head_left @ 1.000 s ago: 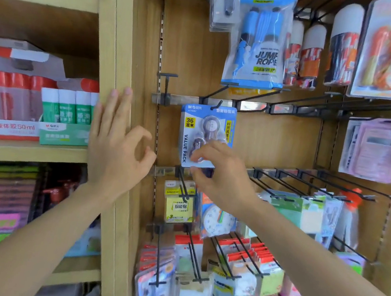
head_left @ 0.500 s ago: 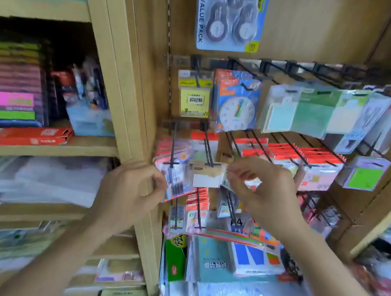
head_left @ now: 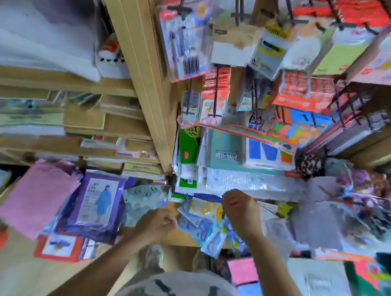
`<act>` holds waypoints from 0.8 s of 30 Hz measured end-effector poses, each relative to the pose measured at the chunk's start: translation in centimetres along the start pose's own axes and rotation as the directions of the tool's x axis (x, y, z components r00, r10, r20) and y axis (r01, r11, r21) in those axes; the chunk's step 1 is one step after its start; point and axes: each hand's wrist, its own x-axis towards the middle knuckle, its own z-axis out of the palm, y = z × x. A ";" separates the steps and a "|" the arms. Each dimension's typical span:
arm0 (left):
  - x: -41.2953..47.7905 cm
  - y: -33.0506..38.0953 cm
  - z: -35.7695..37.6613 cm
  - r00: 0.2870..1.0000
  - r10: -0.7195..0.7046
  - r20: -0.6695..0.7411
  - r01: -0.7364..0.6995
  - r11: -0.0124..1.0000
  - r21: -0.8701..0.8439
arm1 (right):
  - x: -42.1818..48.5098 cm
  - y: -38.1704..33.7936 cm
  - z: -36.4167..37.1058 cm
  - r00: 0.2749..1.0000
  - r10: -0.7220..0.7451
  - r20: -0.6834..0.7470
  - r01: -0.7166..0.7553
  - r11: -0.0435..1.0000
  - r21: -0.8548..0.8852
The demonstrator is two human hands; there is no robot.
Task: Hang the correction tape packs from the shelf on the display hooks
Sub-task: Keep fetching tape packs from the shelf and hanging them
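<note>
- Head view (the only one, and pretty smeared by motion, so fine detail was taken with a grain of salt).
- The left hand (head_left: 157, 224) was seen with its fingers curled in, low over the shelf (head_left: 182, 239) edge. Whether anything was pinched in it couldn't be told.
- The right hand (head_left: 240, 214) was held just beside it and a bit higher, fingers curled too. A grip on a pack couldn't be confirmed or ruled out.
- The correction tape packs (head_left: 200, 223) were found in a loose blue-and-yellow heap between the two hands and partly under the right wrist, with some poking out over the shelf lip.
- The display hooks (head_left: 238, 4) were way up above both hands and mostly loaded. A pen blister pack (head_left: 186, 37) was hung well above the left hand.
- A purple raincoat pack (head_left: 97, 205) was laid off to the outer side of the left hand.
- Step, as judged: a pack being picked out of the heap, not yet carried up.
- What could go wrong: the heap looked slick and overlapped, so two packs could be lifted at once, or the overhanging ones knocked off the edge. With the hooks that crowded, the hang hole could be missed and neighbouring stock bumped loose.
</note>
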 end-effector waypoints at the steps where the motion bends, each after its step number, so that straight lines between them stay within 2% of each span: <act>1: -0.1 -0.5 1.2 0.999 -0.032 0.018 0.032 0.999 -0.001 | -0.3 1.5 1.1 0.995 0.070 0.066 -0.069 0.997 -0.020; 6: -0.4 -4.1 6.7 0.978 -0.193 0.075 0.193 0.981 0.018 | -2.2 7.3 4.6 0.919 0.252 0.302 -0.208 0.963 -0.171; 12: -0.1 -7.2 11.6 0.923 -0.301 0.241 0.285 0.953 0.102 | -3.7 15.4 7.9 0.811 0.410 0.417 -0.351 0.912 -0.215; 15: 1.2 -8.4 13.7 0.893 -0.340 0.293 0.315 0.940 0.131 | -4.0 19.3 8.3 0.755 0.499 0.425 -0.458 0.866 -0.201; 20: 5.8 -7.6 16.5 0.895 -0.333 0.298 0.278 0.937 0.211 | -3.5 27.5 7.8 0.667 0.626 0.404 -0.602 0.773 -0.202; 24: 11.3 -6.3 19.7 0.926 -0.209 0.313 0.126 0.955 0.267 | -1.9 33.4 8.0 0.665 0.670 0.330 -0.676 0.728 -0.117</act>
